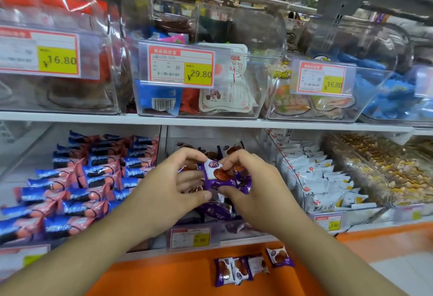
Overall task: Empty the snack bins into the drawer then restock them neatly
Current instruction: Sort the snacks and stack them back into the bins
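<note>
A clear middle bin [212, 135] on the lower shelf holds purple snack packets [216, 210] with a brown waffle picture. Both my hands are inside it. My left hand [172, 185] and my right hand [254, 183] together grip a bunch of these purple packets [214, 173] from either side, fingers curled over the top and thumbs underneath. Several more purple packets [236, 270] lie on the orange surface [164, 277] below the shelf, one [280, 257] a little apart to the right.
Left of the middle bin lies a bin of blue-and-pink packets [77, 178]; right of it are white packets [321, 185] and a bin of yellow-brown snacks [384, 169]. The upper shelf [210, 120] carries clear bins with price tags [181, 66]. A price tag [191, 238] fronts the middle bin.
</note>
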Available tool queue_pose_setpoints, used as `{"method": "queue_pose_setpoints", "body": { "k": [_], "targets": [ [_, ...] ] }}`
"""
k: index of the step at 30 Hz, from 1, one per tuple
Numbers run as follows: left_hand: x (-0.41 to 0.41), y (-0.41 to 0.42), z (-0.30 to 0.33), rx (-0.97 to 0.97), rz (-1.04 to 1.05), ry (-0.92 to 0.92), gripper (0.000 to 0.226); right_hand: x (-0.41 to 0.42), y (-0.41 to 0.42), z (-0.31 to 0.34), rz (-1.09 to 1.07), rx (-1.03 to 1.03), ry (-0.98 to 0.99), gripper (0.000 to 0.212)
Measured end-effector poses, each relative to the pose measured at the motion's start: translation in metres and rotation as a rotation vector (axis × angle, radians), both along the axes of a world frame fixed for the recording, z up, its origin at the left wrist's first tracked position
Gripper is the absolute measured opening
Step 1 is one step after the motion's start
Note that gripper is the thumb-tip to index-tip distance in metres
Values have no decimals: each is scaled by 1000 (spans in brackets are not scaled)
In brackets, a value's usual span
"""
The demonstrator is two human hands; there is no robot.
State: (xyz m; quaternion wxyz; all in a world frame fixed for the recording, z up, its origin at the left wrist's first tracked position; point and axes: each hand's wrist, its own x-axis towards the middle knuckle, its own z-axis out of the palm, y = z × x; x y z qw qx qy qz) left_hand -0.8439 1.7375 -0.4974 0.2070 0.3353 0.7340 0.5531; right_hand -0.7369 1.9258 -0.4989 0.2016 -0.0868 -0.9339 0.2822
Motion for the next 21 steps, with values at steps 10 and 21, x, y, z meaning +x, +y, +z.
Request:
{"method": "queue_pose_setpoints", "body": {
  "k": [10,21],
  "targets": [
    [-38,-39,-44,-570,54,916,68,-139,56,-18,-102,436,-304,31],
    [-38,-37,-48,-529,53,942,68,-119,56,1,83,231,-458,38]
  ]
}}
